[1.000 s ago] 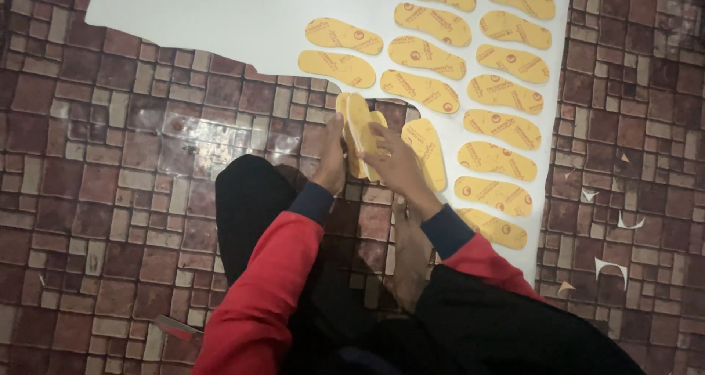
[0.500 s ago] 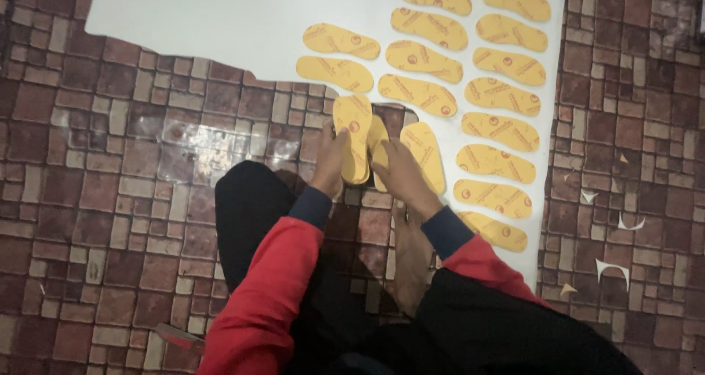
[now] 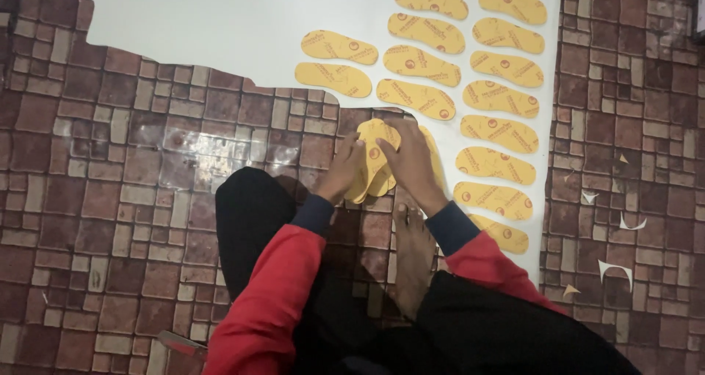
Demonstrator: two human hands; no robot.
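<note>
Fingers (image 3: 352,158) of both hands clamp the yellow insole stack (image 3: 373,162), left hand (image 3: 341,173) and right hand (image 3: 411,166) squaring its edges beside insole rows (image 3: 496,132) on the white sheet (image 3: 220,30).

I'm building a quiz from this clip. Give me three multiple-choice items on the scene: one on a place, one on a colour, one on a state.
1. Where does the stack of insoles lie?
A. at the cut edge of the white sheet
B. on the person's knee
C. far out on the tiled floor at the left

2. What colour are the insoles?
A. white
B. yellow
C. red

3. How do the hands meet the stack?
A. both hover clear of it
B. only the left hand touches it
C. left hand and right hand both rest on it

Answers: 1 A, the stack sits where sheet meets floor. 2 B, all are yellow. 3 C, both hands press it from either side.
</note>
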